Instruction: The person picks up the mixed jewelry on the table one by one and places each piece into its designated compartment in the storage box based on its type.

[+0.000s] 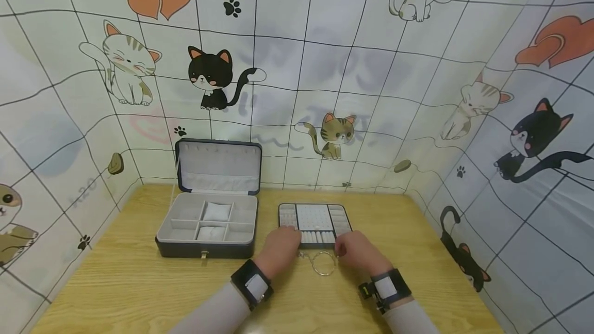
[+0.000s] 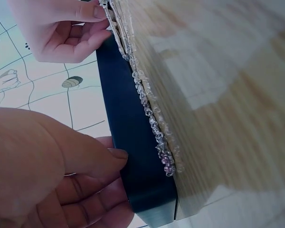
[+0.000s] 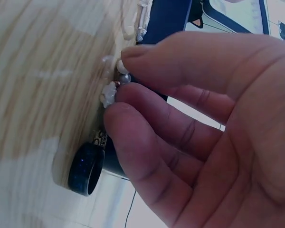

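Observation:
A grey jewelry tray (image 1: 317, 245) with small compartments lies on the table between both hands. My left hand (image 1: 281, 245) grips its front left corner; in the left wrist view the thumb (image 2: 111, 159) lies on the dark wall, with the other fingers curled beside it. My right hand (image 1: 358, 251) is at the front right corner, pinching a small beaded piece of jewelry (image 3: 125, 77) between thumb and fingertips. A thin round bangle (image 1: 323, 263) lies in front of the tray. Along the wall runs a sparkling chain bracelet (image 2: 152, 118). Below the fingers stands a dark glittery ring (image 3: 87, 168).
To the left stands an open jewelry box (image 1: 204, 249), its lid (image 1: 219, 166) raised at the back and two white cushions in its compartments. A cloth printed with cats (image 1: 278, 86) hangs behind and at both sides of the wooden table (image 1: 394, 215).

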`<state>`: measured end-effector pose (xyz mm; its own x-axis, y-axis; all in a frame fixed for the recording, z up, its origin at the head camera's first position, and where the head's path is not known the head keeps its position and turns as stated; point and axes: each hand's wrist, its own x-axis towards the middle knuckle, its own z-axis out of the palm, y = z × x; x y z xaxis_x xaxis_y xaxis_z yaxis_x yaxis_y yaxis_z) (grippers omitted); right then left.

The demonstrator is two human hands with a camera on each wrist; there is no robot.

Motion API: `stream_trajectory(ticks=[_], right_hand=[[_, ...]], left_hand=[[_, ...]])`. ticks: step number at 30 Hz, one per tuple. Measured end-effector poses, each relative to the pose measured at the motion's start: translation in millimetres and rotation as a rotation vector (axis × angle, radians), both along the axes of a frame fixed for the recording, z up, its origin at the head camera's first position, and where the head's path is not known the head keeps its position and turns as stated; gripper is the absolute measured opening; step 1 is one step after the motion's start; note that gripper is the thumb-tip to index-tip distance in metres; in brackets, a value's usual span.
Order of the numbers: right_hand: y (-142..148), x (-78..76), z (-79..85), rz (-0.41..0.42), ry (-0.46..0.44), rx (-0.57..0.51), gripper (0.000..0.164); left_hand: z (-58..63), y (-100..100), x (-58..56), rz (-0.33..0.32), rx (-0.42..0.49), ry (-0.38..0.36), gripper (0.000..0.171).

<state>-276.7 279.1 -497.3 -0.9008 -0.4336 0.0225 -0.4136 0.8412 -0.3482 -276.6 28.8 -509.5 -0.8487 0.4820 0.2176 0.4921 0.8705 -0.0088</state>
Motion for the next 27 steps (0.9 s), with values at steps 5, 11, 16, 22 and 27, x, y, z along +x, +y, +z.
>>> stream_trajectory(ticks=[5, 11, 16, 22, 27], right_hand=[[-4, 2.5, -0.1, -0.017, 0.014, 0.018, 0.021], [-8, 3.8, -0.3, -0.040, 0.036, 0.056, 0.021], [-10, 4.3, -1.3, -0.055, 0.050, 0.072, 0.021], [-11, 4.3, -2.5, -0.068, 0.050, 0.079, 0.023], [-11, 4.1, -2.9, -0.063, 0.062, 0.090, 0.023]], left_hand=[[0.7, 0, 0.0, 0.004, 0.004, -0.005, 0.003], [1.0, 0, -0.6, 0.010, 0.000, -0.007, 0.005], [0.7, 1, -0.7, 0.010, -0.002, -0.001, 0.005], [0.1, 0, -0.3, 0.010, -0.001, 0.017, 0.006], [0.2, 1, -0.3, 0.018, 0.007, -0.006, 0.005]])
